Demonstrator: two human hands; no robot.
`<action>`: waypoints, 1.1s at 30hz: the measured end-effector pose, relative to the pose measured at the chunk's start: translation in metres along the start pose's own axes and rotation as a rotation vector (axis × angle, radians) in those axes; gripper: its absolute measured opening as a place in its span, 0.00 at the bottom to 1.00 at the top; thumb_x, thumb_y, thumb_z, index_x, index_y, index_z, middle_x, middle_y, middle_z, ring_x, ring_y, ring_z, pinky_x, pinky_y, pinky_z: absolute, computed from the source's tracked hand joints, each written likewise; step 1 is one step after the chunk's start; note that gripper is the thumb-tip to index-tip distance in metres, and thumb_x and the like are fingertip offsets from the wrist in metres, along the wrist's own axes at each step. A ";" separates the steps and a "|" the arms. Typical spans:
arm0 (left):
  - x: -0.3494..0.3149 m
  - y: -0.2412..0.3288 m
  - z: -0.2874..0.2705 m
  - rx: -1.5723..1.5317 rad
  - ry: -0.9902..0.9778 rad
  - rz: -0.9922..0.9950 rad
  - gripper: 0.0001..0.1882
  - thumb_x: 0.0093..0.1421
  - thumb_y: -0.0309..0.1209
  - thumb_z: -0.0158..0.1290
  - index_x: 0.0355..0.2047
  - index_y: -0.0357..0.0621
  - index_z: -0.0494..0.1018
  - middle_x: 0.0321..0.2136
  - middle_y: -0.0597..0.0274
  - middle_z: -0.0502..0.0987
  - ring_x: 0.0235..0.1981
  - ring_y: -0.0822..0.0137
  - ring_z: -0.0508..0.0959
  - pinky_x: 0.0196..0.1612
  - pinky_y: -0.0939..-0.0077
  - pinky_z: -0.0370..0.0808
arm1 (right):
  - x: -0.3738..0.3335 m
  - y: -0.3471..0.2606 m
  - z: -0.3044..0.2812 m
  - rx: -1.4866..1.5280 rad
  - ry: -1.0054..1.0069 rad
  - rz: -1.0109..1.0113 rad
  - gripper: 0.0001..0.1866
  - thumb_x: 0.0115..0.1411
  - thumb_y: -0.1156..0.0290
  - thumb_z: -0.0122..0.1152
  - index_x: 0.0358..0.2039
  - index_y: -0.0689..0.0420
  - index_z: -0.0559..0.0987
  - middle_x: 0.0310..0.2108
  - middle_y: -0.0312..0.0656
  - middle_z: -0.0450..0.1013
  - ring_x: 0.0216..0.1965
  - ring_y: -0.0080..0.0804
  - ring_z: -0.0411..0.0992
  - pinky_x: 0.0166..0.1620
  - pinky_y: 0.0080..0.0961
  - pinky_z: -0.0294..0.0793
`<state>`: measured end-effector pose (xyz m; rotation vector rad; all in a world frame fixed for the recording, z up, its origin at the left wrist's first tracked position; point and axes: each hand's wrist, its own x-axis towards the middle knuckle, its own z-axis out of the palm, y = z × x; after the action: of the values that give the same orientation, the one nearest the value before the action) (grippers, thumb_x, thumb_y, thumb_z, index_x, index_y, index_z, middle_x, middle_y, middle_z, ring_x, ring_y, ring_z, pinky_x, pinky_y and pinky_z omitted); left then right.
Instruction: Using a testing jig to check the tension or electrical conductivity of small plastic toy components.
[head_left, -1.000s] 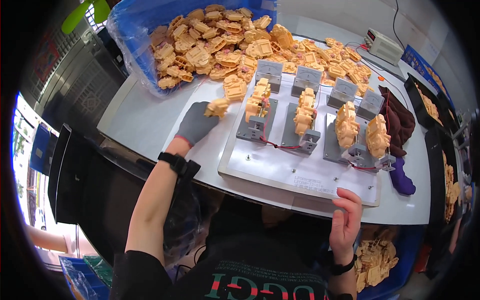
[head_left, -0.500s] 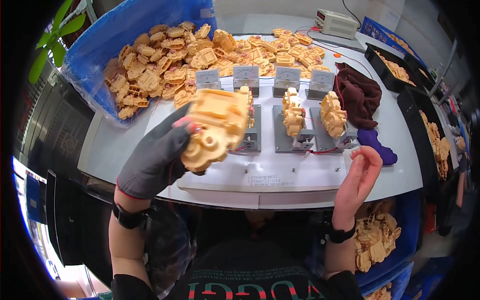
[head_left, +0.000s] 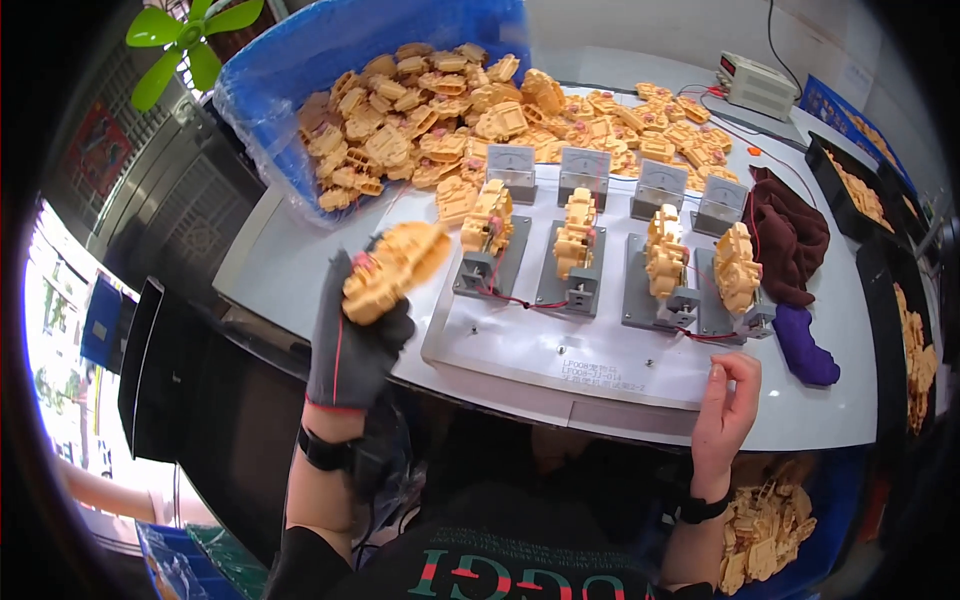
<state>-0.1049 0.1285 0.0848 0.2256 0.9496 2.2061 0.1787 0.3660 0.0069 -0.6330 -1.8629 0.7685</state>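
Note:
My left hand (head_left: 365, 350), in a dark glove, is closed on a tan plastic gear housing (head_left: 400, 268) and holds it raised over the left front of the table. The housing is tilted and slightly blurred. My right hand (head_left: 728, 405) is bare, its fingers curled toward the thumb at the table's front edge, with nothing visible in them. Beyond it, several grey test fixtures (head_left: 642, 300) stand on a white board (head_left: 520, 345). Each fixture carries a tan gear housing (head_left: 575, 235), with an analog meter (head_left: 585, 170) behind it.
A blue bin (head_left: 255, 110) heaped with tan housings stands back left, and more spill across the table (head_left: 285, 240). A brown cloth (head_left: 790, 235) and a purple cloth (head_left: 805, 345) lie right. A power supply (head_left: 760, 85) sits at the back. Black trays (head_left: 880, 270) line the right side.
My left hand has turned the gear housing over and drawn it back from the fixtures. My view has shifted left, and my right hand stays curled near the table's front edge.

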 end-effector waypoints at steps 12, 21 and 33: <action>0.120 0.006 -0.177 0.358 0.218 0.199 0.28 0.61 0.20 0.49 0.62 0.43 0.59 0.38 0.58 0.74 0.33 0.68 0.75 0.39 0.75 0.76 | 0.006 -0.007 -0.008 0.113 -0.005 0.074 0.04 0.64 0.79 0.52 0.38 0.63 0.73 0.39 0.41 0.68 0.42 0.30 0.67 0.49 0.23 0.66; -0.014 -0.087 -0.063 1.298 0.047 0.556 0.22 0.63 0.24 0.46 0.58 0.34 0.67 0.61 0.47 0.63 0.63 0.55 0.64 0.64 0.66 0.60 | 0.004 0.006 -0.050 -0.244 -0.142 0.266 0.09 0.66 0.73 0.53 0.42 0.62 0.77 0.40 0.42 0.70 0.43 0.31 0.69 0.49 0.23 0.67; 0.008 -0.086 -0.043 1.474 -0.037 0.657 0.14 0.52 0.20 0.56 0.40 0.39 0.77 0.48 0.54 0.75 0.59 0.50 0.68 0.58 0.62 0.68 | 0.015 0.009 -0.042 -0.331 -0.266 0.243 0.05 0.62 0.74 0.58 0.37 0.62 0.78 0.36 0.40 0.68 0.39 0.31 0.69 0.44 0.23 0.68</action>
<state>-0.0811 0.1502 -0.0061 1.3623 2.5623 1.4715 0.2125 0.3924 0.0223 -1.0227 -2.2089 0.7319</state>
